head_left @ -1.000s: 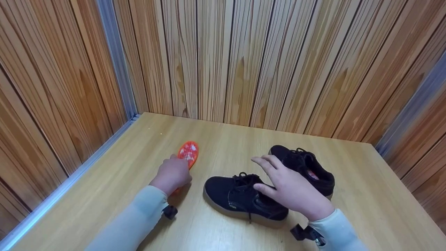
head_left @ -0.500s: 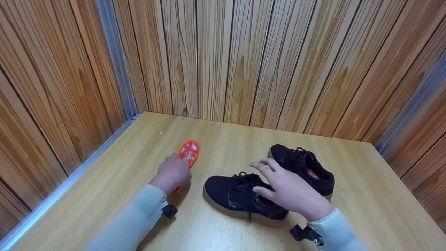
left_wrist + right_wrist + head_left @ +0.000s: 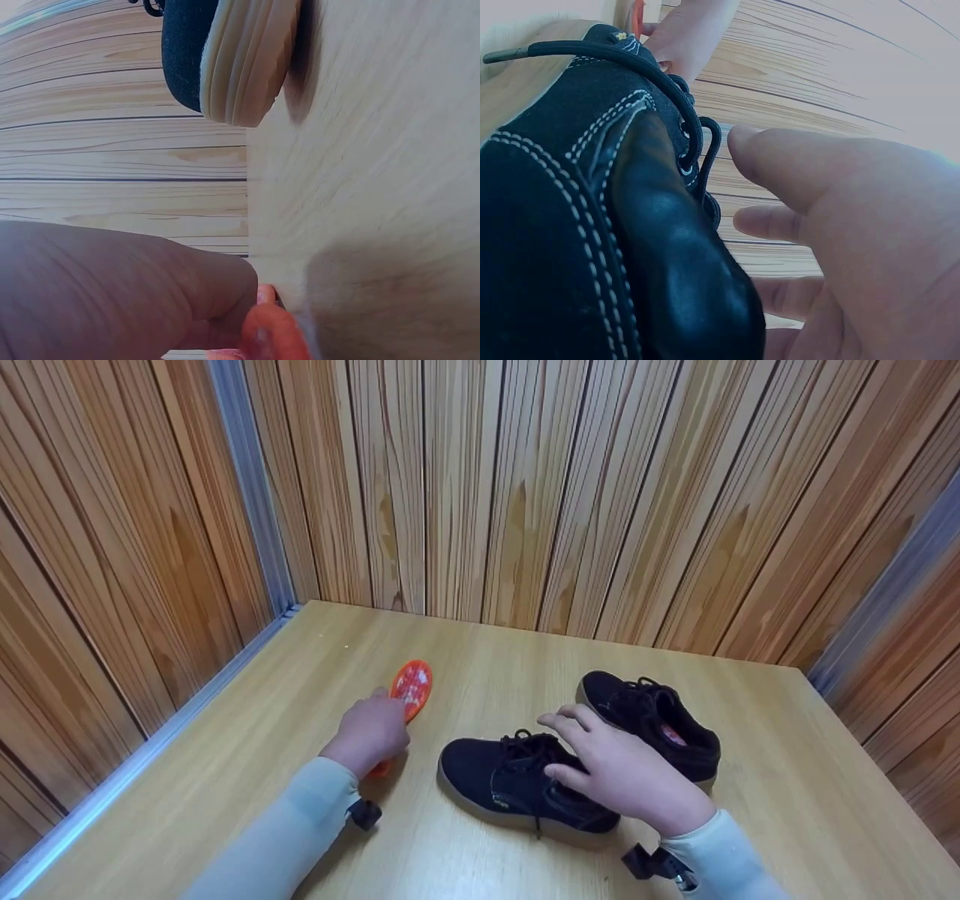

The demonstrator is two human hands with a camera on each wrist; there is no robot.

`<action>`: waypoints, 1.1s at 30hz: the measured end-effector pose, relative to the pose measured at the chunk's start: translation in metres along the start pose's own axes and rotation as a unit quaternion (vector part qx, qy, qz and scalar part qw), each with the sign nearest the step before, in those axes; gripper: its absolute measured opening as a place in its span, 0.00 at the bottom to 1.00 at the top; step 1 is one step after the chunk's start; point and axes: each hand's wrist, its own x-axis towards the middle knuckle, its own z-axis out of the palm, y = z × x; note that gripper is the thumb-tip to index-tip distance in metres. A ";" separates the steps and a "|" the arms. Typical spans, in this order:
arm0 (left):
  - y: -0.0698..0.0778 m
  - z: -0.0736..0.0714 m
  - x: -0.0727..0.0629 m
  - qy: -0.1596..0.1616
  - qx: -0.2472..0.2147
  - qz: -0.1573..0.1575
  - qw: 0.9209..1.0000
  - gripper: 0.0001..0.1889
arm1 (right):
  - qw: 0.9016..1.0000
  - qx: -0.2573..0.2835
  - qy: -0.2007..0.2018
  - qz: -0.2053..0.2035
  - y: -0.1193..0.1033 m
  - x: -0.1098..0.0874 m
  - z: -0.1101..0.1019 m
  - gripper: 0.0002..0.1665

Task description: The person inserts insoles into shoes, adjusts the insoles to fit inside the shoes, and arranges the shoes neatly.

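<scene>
My left hand (image 3: 370, 731) grips an orange insole (image 3: 413, 688) with a red-and-white patterned face, left of the shoes. The hand hides its middle; the wider end points away and the narrow end shows below my fingers. In the left wrist view, the orange rim (image 3: 276, 334) shows beside my thumb. A black lace-up shoe (image 3: 480, 772) stands at the centre, toe to the left. Over its opening hovers my right hand (image 3: 626, 769), fingers spread and slightly bent, holding nothing. In the right wrist view, the shoe's collar (image 3: 679, 255) is close to my fingers.
A second black shoe (image 3: 611, 697) stands behind the first at the right, with a reddish insole (image 3: 673, 735) inside it. The wooden table (image 3: 495, 675) meets plank-patterned walls (image 3: 487, 495) at the back and sides.
The insole's far end has swung slightly right and away, and a little more of the insole shows past my left hand. My right hand and both shoes stay almost in place.
</scene>
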 end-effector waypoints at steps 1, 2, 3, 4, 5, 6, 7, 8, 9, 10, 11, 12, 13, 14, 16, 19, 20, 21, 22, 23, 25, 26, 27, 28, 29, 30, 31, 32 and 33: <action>0.000 0.000 0.000 -0.002 -0.006 -0.001 1.000 0.25 | 1.000 0.000 0.000 0.000 0.000 0.000 0.000 0.36; 0.000 -0.001 -0.001 -0.004 -0.011 -0.002 1.000 0.27 | 1.000 -0.001 0.000 0.001 0.000 0.000 0.000 0.36; -0.001 -0.001 -0.001 -0.004 -0.015 -0.003 1.000 0.29 | 1.000 -0.001 0.000 0.001 0.000 0.000 0.000 0.36; -0.001 -0.002 -0.001 -0.004 -0.017 -0.002 1.000 0.30 | 1.000 -0.002 -0.001 0.002 0.000 0.000 0.000 0.36; -0.001 -0.003 -0.001 -0.004 -0.019 -0.002 1.000 0.31 | 1.000 -0.002 -0.001 0.004 0.000 0.000 0.000 0.36; -0.001 -0.003 -0.001 -0.003 -0.019 -0.001 1.000 0.31 | 1.000 -0.002 -0.002 0.007 0.000 0.000 0.000 0.36; -0.001 -0.003 -0.002 -0.002 -0.021 -0.001 1.000 0.31 | 1.000 -0.003 -0.002 0.009 0.000 0.000 0.000 0.36; -0.001 -0.003 -0.002 -0.001 -0.021 -0.001 1.000 0.31 | 1.000 -0.003 -0.003 0.011 0.000 0.000 -0.001 0.36; -0.001 -0.003 -0.002 0.000 -0.021 0.000 1.000 0.31 | 1.000 -0.004 -0.003 0.013 -0.001 0.000 -0.001 0.36; -0.001 -0.003 -0.002 0.001 -0.020 0.001 1.000 0.31 | 1.000 -0.006 -0.003 0.015 -0.001 0.000 -0.001 0.36; -0.001 -0.003 -0.002 0.001 -0.020 0.001 1.000 0.31 | 1.000 -0.008 -0.003 0.017 -0.001 0.001 -0.001 0.36; -0.001 -0.003 -0.002 0.002 -0.018 0.002 1.000 0.31 | 1.000 -0.010 -0.003 0.018 -0.002 0.001 -0.002 0.36; -0.001 -0.003 -0.002 0.002 -0.019 0.002 1.000 0.32 | 1.000 -0.011 -0.004 0.018 -0.002 0.001 -0.002 0.36; -0.001 -0.003 -0.001 0.003 -0.017 0.002 1.000 0.33 | 1.000 -0.013 -0.004 0.018 -0.002 0.001 -0.002 0.36; -0.001 -0.002 -0.001 0.005 -0.016 0.002 1.000 0.33 | 1.000 -0.014 -0.004 0.019 -0.002 0.002 -0.002 0.36; -0.001 -0.001 0.001 0.015 -0.003 0.008 1.000 0.32 | 1.000 -0.013 -0.004 0.019 -0.002 0.001 -0.002 0.35; 0.000 -0.001 0.001 0.019 0.000 0.011 1.000 0.31 | 1.000 -0.014 -0.003 0.018 -0.002 0.001 -0.002 0.35; 0.000 -0.001 0.002 0.021 -0.001 0.013 1.000 0.32 | 1.000 -0.013 -0.003 0.018 -0.002 0.000 -0.002 0.34; 0.001 -0.001 0.001 0.024 0.002 0.017 1.000 0.32 | 1.000 -0.013 -0.003 0.018 -0.001 0.000 -0.002 0.34; 0.001 -0.001 0.001 0.027 0.001 0.019 0.999 0.32 | 1.000 -0.013 -0.003 0.017 -0.001 0.000 -0.002 0.33; 0.003 -0.002 0.000 0.028 -0.013 0.019 0.999 0.33 | 1.000 -0.012 -0.004 0.018 0.000 -0.001 -0.001 0.32; 0.004 -0.002 -0.001 0.029 -0.018 0.021 0.999 0.32 | 1.000 -0.011 -0.005 0.019 0.000 -0.001 -0.001 0.32; 0.005 -0.002 -0.001 0.031 -0.020 0.025 0.999 0.31 | 1.000 -0.010 -0.005 0.019 0.001 -0.001 -0.001 0.31; 0.007 -0.003 -0.002 0.035 -0.021 0.028 0.999 0.28 | 1.000 -0.009 -0.006 0.020 0.001 -0.001 -0.001 0.31; 0.009 -0.003 -0.003 0.037 -0.023 0.030 0.999 0.26 | 1.000 -0.009 -0.007 0.021 0.001 -0.001 -0.001 0.31; 0.010 -0.004 -0.004 0.041 -0.023 0.033 0.998 0.25 | 1.000 -0.009 -0.008 0.023 0.001 -0.001 -0.001 0.30; 0.012 -0.004 -0.005 0.044 -0.022 0.036 0.998 0.23 | 1.000 -0.010 -0.008 0.025 0.001 -0.001 -0.001 0.30; 0.013 -0.004 -0.005 0.047 -0.020 0.038 0.998 0.22 | 1.000 -0.010 -0.007 0.026 0.001 -0.001 -0.001 0.30; 0.015 -0.005 -0.006 0.049 -0.019 0.038 0.998 0.22 | 1.000 -0.011 -0.007 0.027 0.001 -0.001 -0.001 0.30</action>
